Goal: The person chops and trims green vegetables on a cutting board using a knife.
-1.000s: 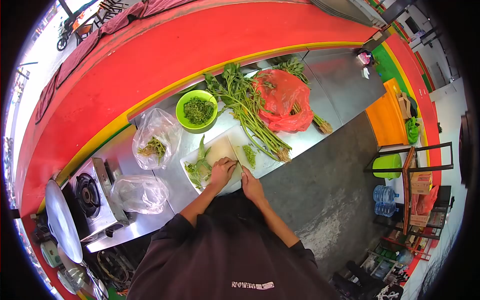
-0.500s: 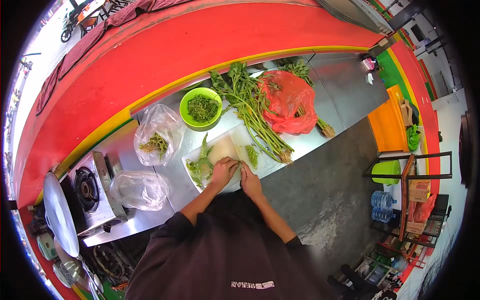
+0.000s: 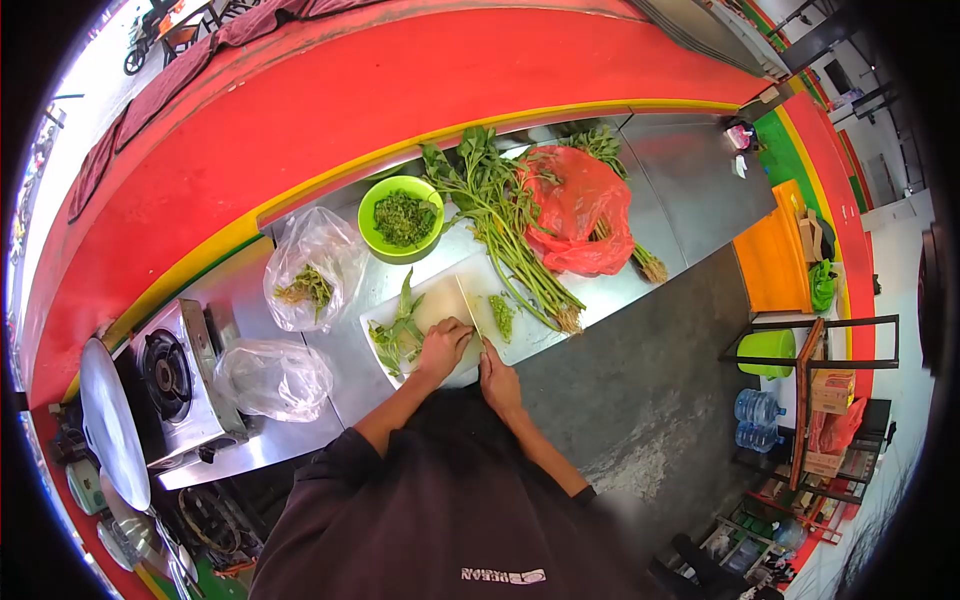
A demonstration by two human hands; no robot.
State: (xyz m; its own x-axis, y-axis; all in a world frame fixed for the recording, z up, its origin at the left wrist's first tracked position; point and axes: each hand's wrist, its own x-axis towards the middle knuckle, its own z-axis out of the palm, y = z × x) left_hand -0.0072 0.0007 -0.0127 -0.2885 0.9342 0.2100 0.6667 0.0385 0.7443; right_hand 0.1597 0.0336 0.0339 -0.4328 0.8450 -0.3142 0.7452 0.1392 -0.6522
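With our right hand (image 3: 498, 382), we are holding a knife (image 3: 470, 308), the grip wrapped around its handle and the blade pointing toward the far side over a white cutting board (image 3: 437, 300). We are curling our left hand (image 3: 446, 346) just left of the blade; whether that grip is holding anything, we cannot tell. On the board, leafy greens (image 3: 398, 337) are lying left and chopped green pieces (image 3: 501, 316) right. Farther off, a green bowl (image 3: 366, 218) is standing on the steel surface (image 3: 690, 180), left of long-stemmed greens (image 3: 500, 240).
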